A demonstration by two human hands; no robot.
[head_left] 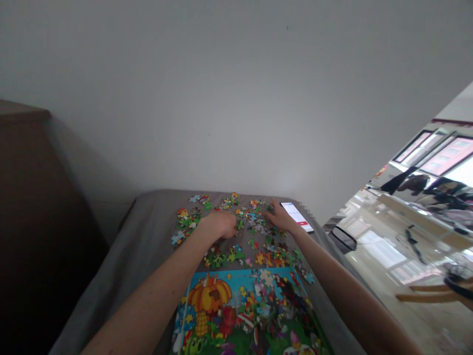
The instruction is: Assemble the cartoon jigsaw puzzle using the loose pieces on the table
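Note:
My left hand (224, 224) is over the middle of the scattered puzzle pieces (254, 224), its fingers curled downward and closed. Whatever its fingertips hold, if anything, is hidden beneath the hand. Farther right, my right hand (280, 217) rests at the edge of the pieces beside the phone, with its thumb and fingers apart. Close to me lies a colourful puzzle board (207, 315) with a pumpkin picture and a blue upper edge. Several loose pieces lie on top of its right part. Between the board and my hands runs a band of green and orange pieces (232, 255).
A phone (297, 217) with a lit screen lies right of my right hand. Grey cloth (148, 246) covers the surface, which meets a pale wall (221, 98). A brown cabinet (33, 197) stands at left. At right, a mirror-like panel (417, 222) reflects a room.

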